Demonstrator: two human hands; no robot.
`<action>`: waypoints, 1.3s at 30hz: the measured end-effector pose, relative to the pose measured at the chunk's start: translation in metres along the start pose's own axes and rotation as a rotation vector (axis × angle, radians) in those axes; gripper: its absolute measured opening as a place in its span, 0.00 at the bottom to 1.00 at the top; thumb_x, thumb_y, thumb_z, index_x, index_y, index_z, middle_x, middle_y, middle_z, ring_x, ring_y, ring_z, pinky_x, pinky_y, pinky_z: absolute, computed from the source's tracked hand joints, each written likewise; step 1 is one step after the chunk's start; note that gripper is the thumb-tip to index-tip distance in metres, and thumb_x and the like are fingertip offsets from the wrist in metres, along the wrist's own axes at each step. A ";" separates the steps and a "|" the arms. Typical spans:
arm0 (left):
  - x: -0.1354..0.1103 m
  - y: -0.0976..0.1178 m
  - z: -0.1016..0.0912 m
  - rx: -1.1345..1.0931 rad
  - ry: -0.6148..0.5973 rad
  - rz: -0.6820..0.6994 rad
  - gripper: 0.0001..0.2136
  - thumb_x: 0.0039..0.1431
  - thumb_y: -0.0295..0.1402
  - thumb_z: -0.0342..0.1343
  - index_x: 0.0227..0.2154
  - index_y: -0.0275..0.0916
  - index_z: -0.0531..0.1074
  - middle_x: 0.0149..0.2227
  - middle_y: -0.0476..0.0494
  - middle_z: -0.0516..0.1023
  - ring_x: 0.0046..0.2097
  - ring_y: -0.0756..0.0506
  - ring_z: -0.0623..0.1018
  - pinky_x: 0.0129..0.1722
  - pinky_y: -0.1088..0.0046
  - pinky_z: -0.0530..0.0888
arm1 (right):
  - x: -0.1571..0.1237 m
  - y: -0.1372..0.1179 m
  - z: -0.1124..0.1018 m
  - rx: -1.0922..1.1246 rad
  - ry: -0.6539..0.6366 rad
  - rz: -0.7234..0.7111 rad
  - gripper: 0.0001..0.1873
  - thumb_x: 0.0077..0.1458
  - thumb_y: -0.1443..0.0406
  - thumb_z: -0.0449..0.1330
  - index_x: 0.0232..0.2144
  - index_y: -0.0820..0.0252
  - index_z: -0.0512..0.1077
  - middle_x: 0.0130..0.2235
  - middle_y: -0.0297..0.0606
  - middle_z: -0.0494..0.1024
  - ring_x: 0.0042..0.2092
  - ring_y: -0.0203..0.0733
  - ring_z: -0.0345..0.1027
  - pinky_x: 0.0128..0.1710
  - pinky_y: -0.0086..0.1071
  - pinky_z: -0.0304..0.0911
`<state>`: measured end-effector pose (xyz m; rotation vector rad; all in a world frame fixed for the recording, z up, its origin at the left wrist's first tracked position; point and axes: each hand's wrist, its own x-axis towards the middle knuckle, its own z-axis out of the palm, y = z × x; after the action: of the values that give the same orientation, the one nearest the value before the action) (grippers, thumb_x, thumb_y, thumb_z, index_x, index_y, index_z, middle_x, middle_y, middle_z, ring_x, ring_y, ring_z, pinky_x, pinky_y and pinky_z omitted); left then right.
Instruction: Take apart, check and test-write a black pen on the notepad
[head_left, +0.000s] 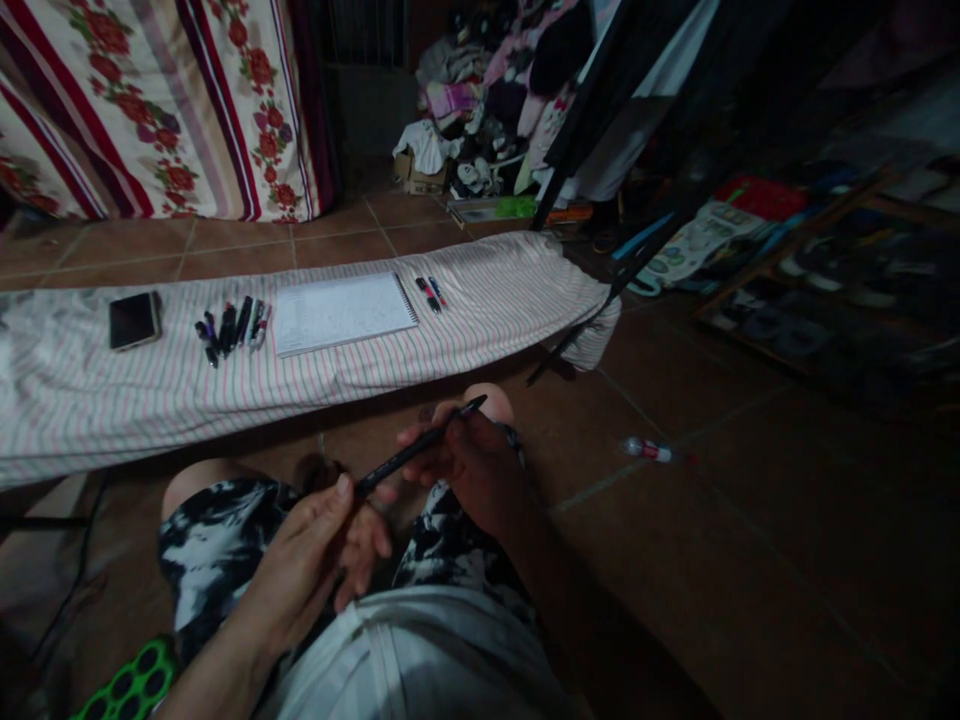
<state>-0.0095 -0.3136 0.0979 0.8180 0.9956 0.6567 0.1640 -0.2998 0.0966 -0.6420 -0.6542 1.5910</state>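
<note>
1. Across the floor ahead of you lies a striped cloth carrying a notebook, a phone and a row of pens.
2. Your left hand is closed on the low end of a black pen above your lap.
3. Your right hand pinches its upper part.

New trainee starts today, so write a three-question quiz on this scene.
1. True or false: the phone lies left of the notebook on the striped cloth.
2. The dark pen is held by: A) one hand, B) both hands, C) no hand.
3. How many pens lie just right of the notebook?

Key:
1. True.
2. B: the left hand and the right hand each grip an end.
3. Two: the pair of pens.
</note>
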 end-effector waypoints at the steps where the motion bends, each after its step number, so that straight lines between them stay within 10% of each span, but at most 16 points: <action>1: -0.001 0.002 0.000 -0.058 -0.023 -0.057 0.23 0.52 0.48 0.53 0.38 0.30 0.73 0.19 0.48 0.70 0.14 0.55 0.61 0.10 0.82 0.54 | 0.000 -0.001 -0.001 -0.010 -0.021 0.006 0.12 0.49 0.58 0.62 0.31 0.58 0.67 0.32 0.35 0.80 0.26 0.35 0.75 0.22 0.22 0.67; 8: -0.004 0.000 0.008 0.028 0.123 0.108 0.12 0.50 0.39 0.59 0.26 0.33 0.73 0.18 0.52 0.67 0.16 0.58 0.58 0.14 0.83 0.54 | -0.002 0.005 0.003 0.073 -0.041 0.055 0.12 0.51 0.57 0.60 0.32 0.59 0.66 0.35 0.38 0.81 0.27 0.34 0.75 0.22 0.20 0.67; 18: 0.003 -0.012 0.000 0.972 0.390 1.215 0.14 0.52 0.21 0.55 0.41 0.37 0.73 0.32 0.43 0.79 0.30 0.49 0.77 0.31 0.78 0.72 | -0.004 0.011 0.007 0.173 0.126 0.025 0.13 0.47 0.58 0.64 0.32 0.59 0.67 0.31 0.35 0.81 0.26 0.33 0.75 0.21 0.18 0.67; 20: 0.004 -0.012 0.001 0.918 0.365 1.112 0.14 0.52 0.23 0.55 0.42 0.38 0.73 0.36 0.41 0.79 0.33 0.48 0.77 0.34 0.77 0.72 | -0.003 0.011 0.004 0.163 0.132 0.008 0.13 0.46 0.58 0.64 0.31 0.58 0.68 0.30 0.34 0.80 0.25 0.32 0.74 0.21 0.19 0.67; 24: -0.002 -0.004 0.008 0.392 0.170 0.440 0.21 0.56 0.40 0.53 0.50 0.36 0.67 0.30 0.43 0.77 0.24 0.50 0.73 0.20 0.78 0.67 | -0.001 0.003 -0.007 0.090 0.097 -0.007 0.13 0.46 0.57 0.64 0.30 0.58 0.68 0.31 0.34 0.80 0.25 0.33 0.74 0.21 0.21 0.67; 29: -0.007 0.006 0.012 -0.044 -0.094 -0.071 0.20 0.50 0.45 0.58 0.38 0.32 0.74 0.19 0.48 0.70 0.14 0.58 0.59 0.13 0.81 0.48 | -0.002 -0.004 -0.014 0.040 0.014 0.052 0.15 0.47 0.56 0.63 0.30 0.59 0.66 0.29 0.35 0.80 0.20 0.32 0.71 0.17 0.20 0.63; 35: -0.008 0.004 0.014 0.064 0.032 0.020 0.14 0.51 0.41 0.58 0.30 0.33 0.75 0.18 0.50 0.71 0.15 0.58 0.59 0.14 0.81 0.52 | -0.002 -0.001 -0.006 0.059 0.050 0.063 0.15 0.47 0.56 0.63 0.32 0.59 0.66 0.30 0.35 0.80 0.20 0.32 0.72 0.17 0.19 0.64; 39: -0.009 -0.004 0.013 0.462 0.151 0.379 0.11 0.56 0.36 0.53 0.27 0.35 0.76 0.20 0.48 0.74 0.18 0.54 0.67 0.19 0.79 0.65 | -0.005 -0.005 0.001 0.037 0.065 0.066 0.15 0.46 0.56 0.63 0.32 0.60 0.67 0.31 0.37 0.81 0.22 0.34 0.73 0.17 0.20 0.65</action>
<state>-0.0008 -0.3266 0.1025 1.4022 1.1615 0.8328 0.1671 -0.3042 0.1006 -0.6907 -0.5595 1.6332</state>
